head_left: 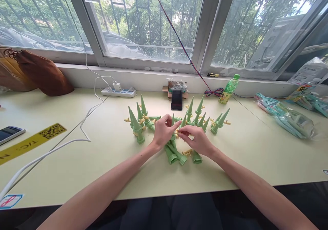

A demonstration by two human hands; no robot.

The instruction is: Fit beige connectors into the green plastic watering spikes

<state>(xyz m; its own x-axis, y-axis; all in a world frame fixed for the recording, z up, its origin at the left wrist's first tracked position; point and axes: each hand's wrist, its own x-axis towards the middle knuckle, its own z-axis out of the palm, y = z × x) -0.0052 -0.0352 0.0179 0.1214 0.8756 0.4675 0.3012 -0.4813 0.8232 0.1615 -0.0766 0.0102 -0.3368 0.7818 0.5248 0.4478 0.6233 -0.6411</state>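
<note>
My left hand (164, 131) is closed round an upright green plastic watering spike (173, 120), its tip showing above the fingers. My right hand (196, 140) meets it from the right, fingertips pinched at a small yellow valve (176, 131) on the spike's side. The fingers hide most of that join. Below my hands lie loose green spikes (172, 157) with their open ends toward me, and a loose yellow valve (188, 153). Several spikes with yellow valves stand to the left (138, 132) and right (218, 124).
A black phone (176, 101) leans on a small box behind the spikes. Farther back are a power strip (119, 92) and a green-capped bottle (229, 89). Bagged teal hangers (287, 117) lie at right; a white cable (83, 126) and another phone (10, 133) at left.
</note>
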